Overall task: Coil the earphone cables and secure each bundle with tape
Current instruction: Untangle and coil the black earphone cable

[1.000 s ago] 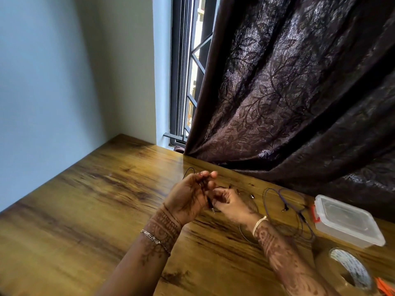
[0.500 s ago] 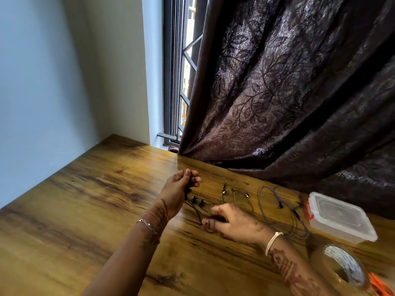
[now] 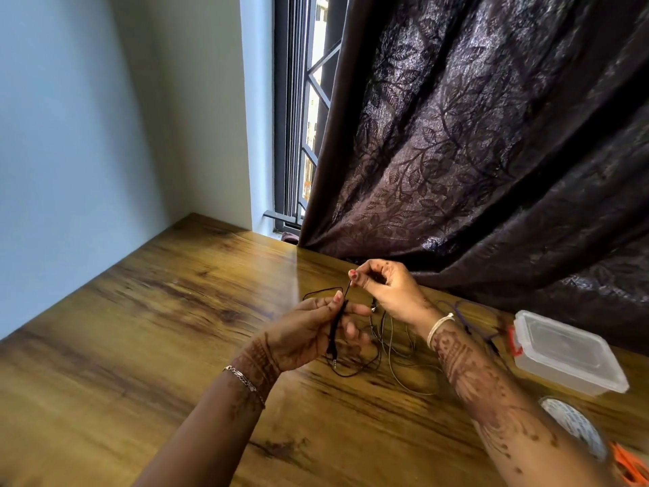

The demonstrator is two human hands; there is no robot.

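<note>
A thin black earphone cable point(image 3: 336, 325) runs taut between both hands above the wooden table point(image 3: 140, 346). My left hand point(image 3: 309, 332) grips its folded lower part, with the plug end hanging just below. My right hand point(image 3: 386, 290) pinches the upper end between thumb and forefinger, slightly farther back. More of the black cable loops on the table under the hands. A grey earphone cable point(image 3: 404, 367) and a purple earphone cable point(image 3: 467, 311) lie loose to the right, partly hidden by my right forearm. A roll of tape point(image 3: 576, 427) rests at the lower right.
A clear plastic box with a lid point(image 3: 565, 353) stands at the right table edge, an orange clip on its side. Orange scissor handles point(image 3: 632, 465) show at the bottom right corner. A dark curtain point(image 3: 491, 152) hangs behind the table, beside a barred window point(image 3: 302, 135).
My right hand has risen from the table and moved back, pulling the black cable upward. My left hand has shifted right and nearer to me, holding the cable's lower part.
</note>
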